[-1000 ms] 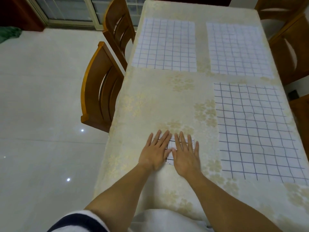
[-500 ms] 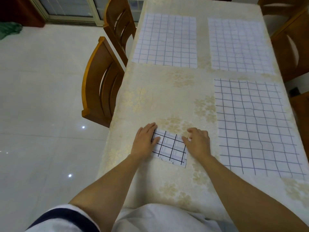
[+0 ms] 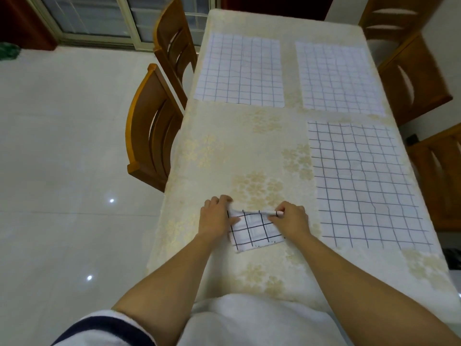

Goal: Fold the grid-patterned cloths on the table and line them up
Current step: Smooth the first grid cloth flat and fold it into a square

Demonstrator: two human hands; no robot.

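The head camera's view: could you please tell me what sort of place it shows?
Most likely a home dining room: a long table in a cream floral cover, curved-back brown wooden chairs drawn up along both sides, and a glossy white tiled floor beside it.

One folded cloth [image 3: 254, 232], three flat cloths [image 3: 239, 71] [image 3: 339, 78] [image 3: 366, 183], one table [image 3: 224, 151], five wooden chairs [image 3: 152, 126]: two left, three right.

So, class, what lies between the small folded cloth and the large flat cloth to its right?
Head view: the right hand gripping the folded cloth, then a bare strip of tablecloth.
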